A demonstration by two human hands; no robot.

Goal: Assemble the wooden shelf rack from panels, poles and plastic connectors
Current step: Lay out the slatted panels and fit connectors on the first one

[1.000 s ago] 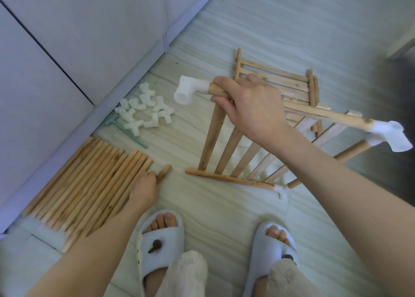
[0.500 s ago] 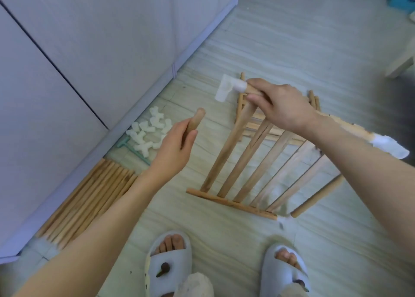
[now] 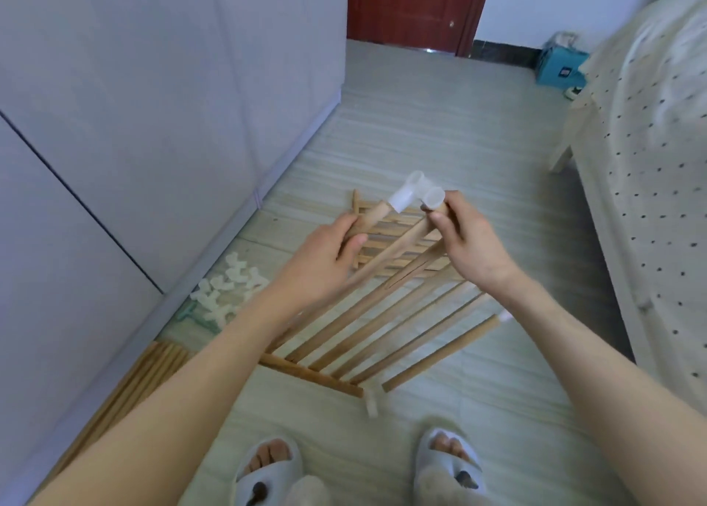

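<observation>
The person's forearms are bare, with no sleeves, watch or rings in sight on the left hand or right hand. Pale grey-blue open-toed slippers cover both feet, each carrying a small dark charm on top.

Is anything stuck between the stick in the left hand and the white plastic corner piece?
Nothing visible is. The left hand holds the pole, whose tip already sits at the white connector's opening. The right hand holds the panel just below.
</observation>
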